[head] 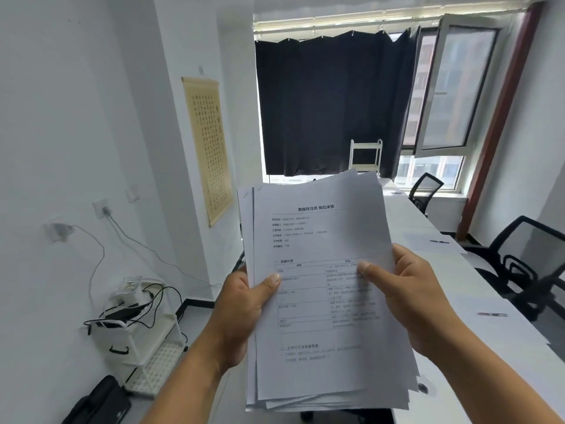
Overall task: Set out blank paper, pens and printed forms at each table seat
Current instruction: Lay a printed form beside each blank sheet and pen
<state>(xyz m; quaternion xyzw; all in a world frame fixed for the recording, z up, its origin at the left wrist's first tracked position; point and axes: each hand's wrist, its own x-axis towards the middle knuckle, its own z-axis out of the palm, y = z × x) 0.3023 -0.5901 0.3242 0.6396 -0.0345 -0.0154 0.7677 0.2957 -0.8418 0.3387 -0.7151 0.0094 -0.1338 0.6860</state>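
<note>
A loose stack of printed forms (324, 301) fills the middle of the view, held up in the air in front of the person, its sheets slightly fanned so that several edges show at the top and bottom. The top sheet carries a printed heading, short lines of text and a table. The left hand (244, 304) grips the stack's left edge, its thumb pressed on the front of the top sheet while the other fingers are hidden behind the paper. The right hand (409, 298) holds the right edge the same way, thumb laid across the printed table and the remaining fingers curled behind the sheets. To the right, a long white table (458, 289) runs toward the window. On it lie sheets of blank paper (428, 241), one with a pen (439, 241) resting on it, and nearer the person a second pen (492, 314) on another sheet. Black mesh office chairs (526, 264) stand along the table's right side. Behind the stack a dark curtain (330, 102) covers most of the window (452, 93), whose right pane is swung open. On the left wall hangs a calligraphy scroll (211, 148), and below it a white trolley (143, 341) holds tangled cables and chargers.
</note>
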